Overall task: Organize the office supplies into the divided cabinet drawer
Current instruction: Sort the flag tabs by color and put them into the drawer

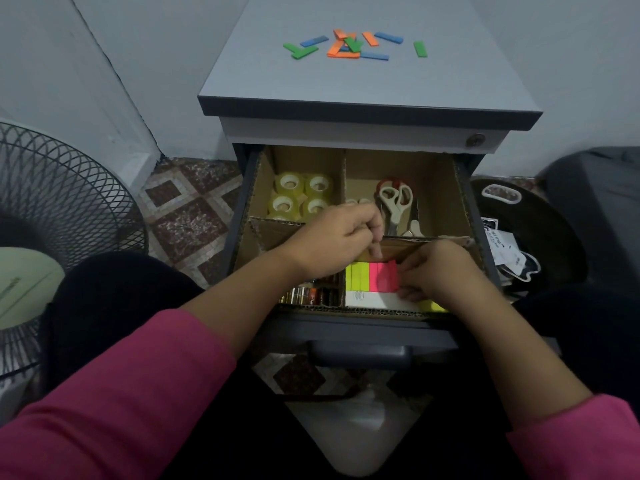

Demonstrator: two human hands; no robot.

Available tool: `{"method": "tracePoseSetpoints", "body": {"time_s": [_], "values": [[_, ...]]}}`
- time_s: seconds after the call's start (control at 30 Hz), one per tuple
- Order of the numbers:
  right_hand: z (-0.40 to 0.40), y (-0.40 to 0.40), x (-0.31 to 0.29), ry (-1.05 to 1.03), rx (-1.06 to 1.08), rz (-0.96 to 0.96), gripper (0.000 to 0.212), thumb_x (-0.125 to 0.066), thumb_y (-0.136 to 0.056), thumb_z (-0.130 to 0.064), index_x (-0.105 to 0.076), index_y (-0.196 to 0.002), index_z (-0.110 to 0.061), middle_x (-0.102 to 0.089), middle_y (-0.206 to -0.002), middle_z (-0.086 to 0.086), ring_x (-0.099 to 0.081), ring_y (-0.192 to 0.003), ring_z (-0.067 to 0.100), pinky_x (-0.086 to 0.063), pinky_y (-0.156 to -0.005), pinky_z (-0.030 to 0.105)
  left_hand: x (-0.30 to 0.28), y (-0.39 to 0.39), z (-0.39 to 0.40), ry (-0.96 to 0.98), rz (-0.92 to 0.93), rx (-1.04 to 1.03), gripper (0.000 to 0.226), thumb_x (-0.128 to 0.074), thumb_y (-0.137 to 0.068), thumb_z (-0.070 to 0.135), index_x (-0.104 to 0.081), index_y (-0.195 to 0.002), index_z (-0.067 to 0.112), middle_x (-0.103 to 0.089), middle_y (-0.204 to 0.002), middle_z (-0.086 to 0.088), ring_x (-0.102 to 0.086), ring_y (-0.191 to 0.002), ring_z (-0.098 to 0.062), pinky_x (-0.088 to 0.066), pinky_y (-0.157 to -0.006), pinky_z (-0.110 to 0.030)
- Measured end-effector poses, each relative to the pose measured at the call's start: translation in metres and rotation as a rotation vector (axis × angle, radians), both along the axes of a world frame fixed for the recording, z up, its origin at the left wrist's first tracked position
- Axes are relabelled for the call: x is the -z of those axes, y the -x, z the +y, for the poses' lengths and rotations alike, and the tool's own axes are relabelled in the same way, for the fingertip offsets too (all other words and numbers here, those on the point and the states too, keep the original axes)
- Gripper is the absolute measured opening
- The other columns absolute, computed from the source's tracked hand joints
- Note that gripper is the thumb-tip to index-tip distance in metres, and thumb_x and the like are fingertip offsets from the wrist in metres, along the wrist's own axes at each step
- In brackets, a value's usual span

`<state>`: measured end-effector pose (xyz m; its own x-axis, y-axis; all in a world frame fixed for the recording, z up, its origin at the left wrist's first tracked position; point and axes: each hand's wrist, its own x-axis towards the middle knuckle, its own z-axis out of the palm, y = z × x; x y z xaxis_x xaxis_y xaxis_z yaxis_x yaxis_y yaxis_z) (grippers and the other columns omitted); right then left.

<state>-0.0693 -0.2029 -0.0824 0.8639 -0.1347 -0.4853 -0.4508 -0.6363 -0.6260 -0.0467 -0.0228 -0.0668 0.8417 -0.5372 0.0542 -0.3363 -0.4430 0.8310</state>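
Note:
The open drawer [360, 329] holds cardboard dividers [344, 174]. Tape rolls [299, 195] fill the back left compartment, scissors [394, 200] lie in the back right, and batteries [311, 294] sit front left. Yellow and pink sticky notes [370, 277] lie in the front right compartment. My left hand [332, 237] reaches over the middle divider with curled fingers at the notes' far edge; what it pinches is hidden. My right hand [436, 271] grips the right side of the sticky notes. Several green, blue and orange strips [349, 45] lie scattered on the cabinet top [367, 88].
A standing fan [52, 216] is on the floor at left. A dark round object with papers [519, 244] lies to the right of the cabinet, beside a dark bin [595, 202]. Patterned tile floor [187, 209] shows at left.

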Motion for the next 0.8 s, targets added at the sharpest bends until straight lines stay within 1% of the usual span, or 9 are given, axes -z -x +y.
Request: {"method": "tracePoseSetpoints", "body": {"time_s": [0.1, 0.2, 0.27, 0.33, 0.37, 0.47, 0.53, 0.63, 0.8], "values": [[-0.003, 0.001, 0.000, 0.058, -0.032, -0.014, 0.013, -0.071, -0.080, -0.003, -0.064, -0.071, -0.009, -0.069, -0.059, 0.012, -0.070, -0.062, 0.026, -0.060, -0.072, 0.042, -0.004, 0.002, 0.001, -0.022, -0.016, 0.020, 0.018, -0.042, -0.085, 0.005, -0.057, -0.083, 0.014, -0.070, -0.082, 0.006, -0.058, -0.088, -0.009, -0.048, -0.084, -0.041], [-0.008, 0.004, -0.004, 0.286, -0.227, -0.137, 0.006, -0.070, -0.079, -0.012, -0.068, -0.081, -0.018, -0.068, -0.075, -0.001, -0.068, -0.078, 0.021, -0.054, -0.072, 0.031, -0.008, 0.006, 0.001, -0.119, -0.057, 0.129, 0.017, -0.041, -0.082, 0.009, -0.053, -0.084, 0.020, -0.067, -0.085, 0.007, -0.062, -0.091, -0.011, -0.051, -0.079, -0.038], [-0.010, 0.007, -0.006, 0.397, -0.349, -0.193, 0.026, -0.070, -0.075, -0.014, -0.071, -0.097, -0.027, -0.065, -0.086, -0.003, -0.064, -0.089, 0.020, -0.051, -0.075, 0.029, -0.007, 0.008, -0.003, -0.305, -0.114, 0.247, 0.016, -0.042, -0.084, 0.013, -0.050, -0.091, 0.024, -0.064, -0.091, 0.004, -0.060, -0.092, -0.014, -0.049, -0.081, -0.039], [-0.011, 0.007, -0.006, 0.392, -0.385, -0.195, 0.038, -0.071, -0.072, -0.016, -0.070, -0.107, -0.032, -0.067, -0.095, -0.003, -0.062, -0.093, 0.019, -0.052, -0.080, 0.032, -0.002, 0.008, -0.007, -0.506, -0.205, 0.314, 0.016, -0.043, -0.087, 0.017, -0.050, -0.100, 0.023, -0.063, -0.099, 0.001, -0.053, -0.096, -0.019, -0.044, -0.088, -0.041], [-0.011, 0.007, -0.006, 0.386, -0.395, -0.188, 0.040, -0.072, -0.072, -0.017, -0.069, -0.108, -0.034, -0.067, -0.096, -0.003, -0.062, -0.093, 0.019, -0.052, -0.081, 0.033, -0.001, 0.008, -0.009, -0.565, -0.229, 0.322, 0.017, -0.042, -0.088, 0.018, -0.050, -0.103, 0.022, -0.062, -0.102, 0.000, -0.052, -0.098, -0.021, -0.043, -0.091, -0.041], [-0.010, 0.006, -0.005, 0.385, -0.428, -0.176, 0.042, -0.075, -0.071, -0.022, -0.069, -0.109, -0.038, -0.063, -0.087, -0.005, -0.062, -0.089, 0.018, -0.053, -0.079, 0.034, 0.002, 0.006, -0.011, -0.639, -0.242, 0.331, 0.019, -0.041, -0.090, 0.022, -0.048, -0.107, 0.021, -0.060, -0.106, -0.001, -0.050, -0.105, -0.022, -0.041, -0.096, -0.041], [-0.009, 0.006, -0.006, 0.382, -0.435, -0.180, 0.042, -0.076, -0.070, -0.022, -0.070, -0.108, -0.038, -0.065, -0.088, -0.003, -0.063, -0.089, 0.019, -0.053, -0.078, 0.034, 0.001, 0.007, -0.011, -0.682, -0.260, 0.340, 0.020, -0.042, -0.091, 0.023, -0.049, -0.110, 0.020, -0.058, -0.109, -0.002, -0.049, -0.108, -0.023, -0.039, -0.099, -0.039], [-0.009, 0.007, -0.006, 0.381, -0.437, -0.180, 0.041, -0.077, -0.071, -0.023, -0.070, -0.109, -0.036, -0.058, -0.081, -0.005, -0.063, -0.088, 0.019, -0.053, -0.078, 0.033, 0.001, 0.008, -0.012, -0.713, -0.274, 0.337, 0.022, -0.042, -0.092, 0.024, -0.050, -0.112, 0.019, -0.056, -0.111, -0.003, -0.046, -0.110, -0.022, -0.037, -0.100, -0.037], [-0.008, 0.006, -0.004, 0.396, -0.452, -0.190, 0.040, -0.077, -0.073, -0.026, -0.068, -0.110, -0.037, -0.055, -0.080, -0.007, -0.062, -0.089, 0.018, -0.052, -0.078, 0.032, 0.003, 0.008, -0.012, -0.744, -0.299, 0.352, 0.023, -0.040, -0.093, 0.027, -0.049, -0.114, 0.020, -0.055, -0.112, -0.003, -0.046, -0.110, -0.023, -0.037, -0.101, -0.038]]}}
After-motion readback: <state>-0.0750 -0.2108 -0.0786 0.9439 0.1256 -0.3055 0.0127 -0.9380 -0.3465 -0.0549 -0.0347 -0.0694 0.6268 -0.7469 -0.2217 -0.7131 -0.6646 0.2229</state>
